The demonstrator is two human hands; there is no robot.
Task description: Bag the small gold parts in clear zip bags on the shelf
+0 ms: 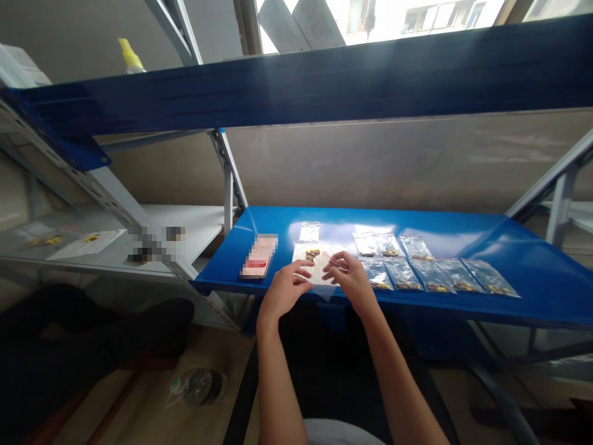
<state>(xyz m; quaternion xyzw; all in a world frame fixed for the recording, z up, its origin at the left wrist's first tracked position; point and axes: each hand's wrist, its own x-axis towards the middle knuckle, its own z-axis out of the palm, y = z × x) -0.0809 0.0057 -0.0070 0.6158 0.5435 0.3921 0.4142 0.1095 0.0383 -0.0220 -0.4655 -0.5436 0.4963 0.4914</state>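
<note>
My left hand (pixel 286 287) and my right hand (pixel 348 276) meet at the front edge of a blue shelf (pixel 463 232). Both pinch the same clear zip bag (pixel 319 264), which lies flat between them and holds a few small yellow and dark parts near its top. The left fingers curl over the bag's left side, the right fingers grip its right edge. Several filled clear bags (pixel 419 272) lie in two rows just right of my right hand. One more small bag (pixel 309 232) sits behind the held one.
A flat pinkish object (pixel 259 256), blurred out, lies on the shelf left of my hands. A grey shelf (pixel 194 222) with papers stands to the left. A blue beam (pixel 324 80) runs overhead. A tape roll (pixel 199 386) lies on the floor.
</note>
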